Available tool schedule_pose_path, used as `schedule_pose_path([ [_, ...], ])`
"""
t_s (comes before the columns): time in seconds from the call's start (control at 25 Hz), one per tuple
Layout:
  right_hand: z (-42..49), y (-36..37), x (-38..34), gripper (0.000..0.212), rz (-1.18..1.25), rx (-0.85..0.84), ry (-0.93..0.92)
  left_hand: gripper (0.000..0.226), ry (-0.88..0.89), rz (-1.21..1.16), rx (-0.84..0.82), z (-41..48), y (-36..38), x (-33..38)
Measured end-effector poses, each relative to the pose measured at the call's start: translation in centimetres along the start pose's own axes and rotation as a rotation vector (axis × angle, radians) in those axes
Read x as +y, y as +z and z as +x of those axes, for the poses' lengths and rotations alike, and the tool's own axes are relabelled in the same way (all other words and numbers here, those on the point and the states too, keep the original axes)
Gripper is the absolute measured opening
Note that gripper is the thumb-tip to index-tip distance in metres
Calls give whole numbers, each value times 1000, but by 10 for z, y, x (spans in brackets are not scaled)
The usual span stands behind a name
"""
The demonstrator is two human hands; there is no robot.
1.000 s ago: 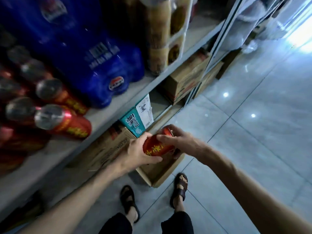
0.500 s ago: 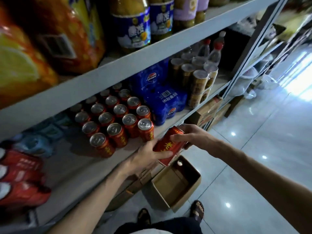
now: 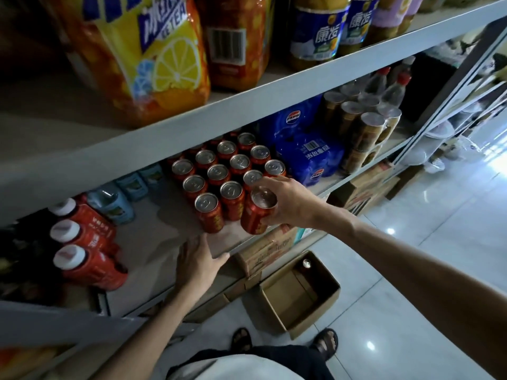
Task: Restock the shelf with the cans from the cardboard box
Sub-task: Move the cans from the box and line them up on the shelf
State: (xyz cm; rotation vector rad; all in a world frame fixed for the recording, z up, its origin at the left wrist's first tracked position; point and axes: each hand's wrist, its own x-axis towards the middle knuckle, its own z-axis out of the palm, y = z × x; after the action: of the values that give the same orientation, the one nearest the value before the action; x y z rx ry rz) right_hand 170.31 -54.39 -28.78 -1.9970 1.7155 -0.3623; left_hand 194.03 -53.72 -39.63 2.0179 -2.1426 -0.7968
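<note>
A smooth, cylindrical red metal can with yellow lettering and a dull silver pull-tab lid leans slightly at the front edge of the pale grey shelf board. It is just right of the block of matching red cans, which stand upright in tight rows. The right hand grips it from above and the side, fingers curled round its rim and wall; whether its base rests on the board cannot be told. The left hand lies flat on the board's front lip, fingers spread, holding nothing. Right of the rows sits a glossy blue plastic-wrapped Pepsi pack. To the left, red bottles with white caps lie on their sides. Below, on the floor, stands an open brown cardboard box, matt and creased, with a single silver-topped can in its far corner. The floor is polished pale tile, mirroring spots of light.
</note>
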Motion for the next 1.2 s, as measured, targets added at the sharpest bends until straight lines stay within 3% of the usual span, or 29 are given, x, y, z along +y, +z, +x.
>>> schedule_pose_path([
  [0.08,17,9,-1,76,-90,-14,-53,103,-80,87,-82,11,4,-13],
  [0.28,38,25,9,76,-277,-69,-136,127,-140,95,-171,42,14,-36],
  [0.48,41,33,16,73,-369,-55,-169,108,-131,247,-194,34,-2,-19],
  [0.72,43,38,21,71,-497,-9,-190,105,-107,280,-186,43,6,-26],
  [1.2,44,51,32,79,-487,7,-223,107,-62,340,-208,60,15,-33],
])
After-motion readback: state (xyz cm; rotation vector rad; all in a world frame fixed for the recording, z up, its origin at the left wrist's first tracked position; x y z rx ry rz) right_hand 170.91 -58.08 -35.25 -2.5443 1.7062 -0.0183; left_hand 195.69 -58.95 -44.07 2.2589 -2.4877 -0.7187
